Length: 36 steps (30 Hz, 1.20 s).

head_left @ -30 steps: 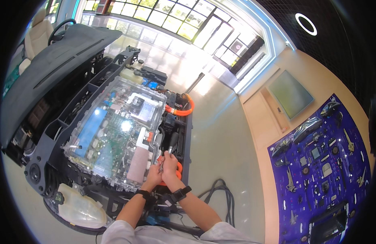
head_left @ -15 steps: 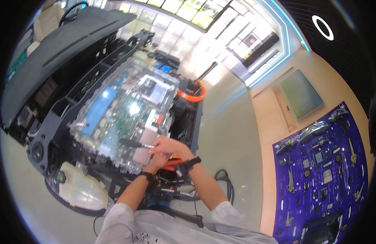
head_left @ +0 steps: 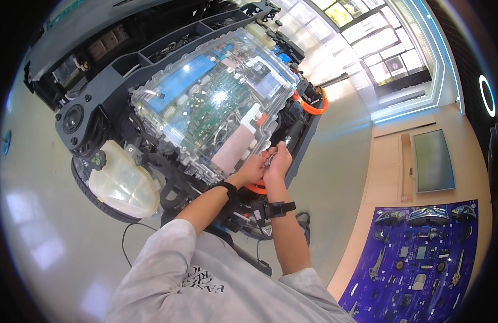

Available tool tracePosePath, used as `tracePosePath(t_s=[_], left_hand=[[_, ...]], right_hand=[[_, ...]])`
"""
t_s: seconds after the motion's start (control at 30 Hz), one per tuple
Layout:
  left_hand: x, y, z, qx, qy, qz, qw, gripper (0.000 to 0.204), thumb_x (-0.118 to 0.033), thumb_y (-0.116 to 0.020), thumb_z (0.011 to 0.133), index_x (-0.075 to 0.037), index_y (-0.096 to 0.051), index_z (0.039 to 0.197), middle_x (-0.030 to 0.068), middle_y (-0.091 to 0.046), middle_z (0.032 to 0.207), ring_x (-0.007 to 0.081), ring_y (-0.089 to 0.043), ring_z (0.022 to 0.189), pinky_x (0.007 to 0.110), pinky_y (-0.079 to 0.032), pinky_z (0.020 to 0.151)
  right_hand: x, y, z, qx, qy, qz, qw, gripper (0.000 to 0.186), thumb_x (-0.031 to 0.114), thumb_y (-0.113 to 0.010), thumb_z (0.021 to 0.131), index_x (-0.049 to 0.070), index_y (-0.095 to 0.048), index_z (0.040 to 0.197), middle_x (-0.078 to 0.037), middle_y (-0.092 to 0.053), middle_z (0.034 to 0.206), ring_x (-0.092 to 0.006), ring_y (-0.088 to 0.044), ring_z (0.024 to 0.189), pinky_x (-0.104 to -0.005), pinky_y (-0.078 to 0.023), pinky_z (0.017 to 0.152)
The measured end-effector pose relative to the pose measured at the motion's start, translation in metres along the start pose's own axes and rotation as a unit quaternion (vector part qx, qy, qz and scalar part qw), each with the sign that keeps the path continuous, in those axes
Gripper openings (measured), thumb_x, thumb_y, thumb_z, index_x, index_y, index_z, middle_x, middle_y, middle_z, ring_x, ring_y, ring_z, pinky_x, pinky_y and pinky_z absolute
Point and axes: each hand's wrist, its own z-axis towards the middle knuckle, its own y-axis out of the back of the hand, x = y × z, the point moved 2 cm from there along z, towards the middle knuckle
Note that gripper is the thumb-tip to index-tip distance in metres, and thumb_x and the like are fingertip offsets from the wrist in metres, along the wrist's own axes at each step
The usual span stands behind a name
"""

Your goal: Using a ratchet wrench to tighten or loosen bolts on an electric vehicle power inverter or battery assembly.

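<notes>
My right hand (head_left: 278, 162) is closed around a black-handled tool with a metal shaft (head_left: 296, 131), its handle pointing up and to the right. Pressed close beside it, my left hand (head_left: 252, 169) has its fingers curled in at the tool's metal end, which is mostly hidden between the hands. Both hands are at the near right corner of a clear-covered electronics housing (head_left: 211, 102). Through the cover show a green circuit board (head_left: 214, 110), a blue plate (head_left: 183, 78) and a pinkish plate (head_left: 234, 149). An orange cable (head_left: 256, 189) passes just below my hands.
The housing sits in a dark vehicle front frame. A translucent fluid tank (head_left: 124, 180) stands at near left above a tyre (head_left: 90, 188). Another orange cable (head_left: 320, 107) loops off the frame's far right. A purple parts board (head_left: 389, 290) and a screen (head_left: 433, 161) are to the right.
The tool has swung from pointing left over the housing to pointing up and right, along its right side. My hands have moved nearer that side. The whole view has shifted and turned.
</notes>
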Motion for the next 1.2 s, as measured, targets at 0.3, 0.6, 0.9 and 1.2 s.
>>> tracePosePath(t_s=[0.3,0.6,0.9,1.2], left_hand=[[-0.009,0.005,0.000,0.034,0.012,-0.010,0.999,0.016,-0.012,-0.059,0.073,0.001,-0.055,0.083,0.0241,-0.055,0.070,0.0407,-0.055,0.070,0.041,-0.043,0.059],[0.012,0.002,0.000,0.067,-0.036,-0.131,0.989,0.022,-0.008,-0.056,0.081,0.001,-0.053,0.101,0.0068,-0.059,0.092,0.0182,-0.058,0.086,0.032,-0.044,0.072],[-0.016,0.000,0.011,0.002,0.020,-0.135,0.991,0.061,-0.006,-0.051,0.083,-0.003,-0.018,0.135,0.0118,-0.050,0.111,0.0180,-0.051,0.100,0.031,-0.043,0.085],[-0.012,0.011,0.001,0.159,0.085,-0.026,0.983,0.058,-0.015,-0.060,0.078,-0.005,-0.036,0.129,0.0167,-0.062,0.098,0.0253,-0.061,0.093,0.032,-0.046,0.080]], right_hand=[[0.017,0.010,-0.006,0.118,-0.015,-0.050,0.992,0.014,0.013,-0.056,0.083,0.004,-0.053,0.093,-0.001,-0.047,0.057,-0.0111,-0.047,0.045,-0.0261,-0.040,0.040],[0.031,-0.001,-0.005,0.405,-0.074,-0.313,0.856,0.021,0.020,-0.060,0.082,0.000,-0.060,0.090,0.002,-0.045,0.052,-0.0063,-0.041,0.042,-0.0211,-0.031,0.040],[0.015,-0.002,0.023,0.252,0.023,-0.175,0.952,0.027,0.023,-0.054,0.085,0.004,-0.054,0.066,-0.002,-0.050,0.055,-0.0098,-0.046,0.045,-0.0245,-0.036,0.042],[-0.045,0.023,0.019,-0.094,0.074,0.110,0.987,0.022,0.017,-0.052,0.087,0.005,-0.050,0.069,-0.003,-0.050,0.056,-0.0121,-0.047,0.045,-0.0264,-0.037,0.043]])
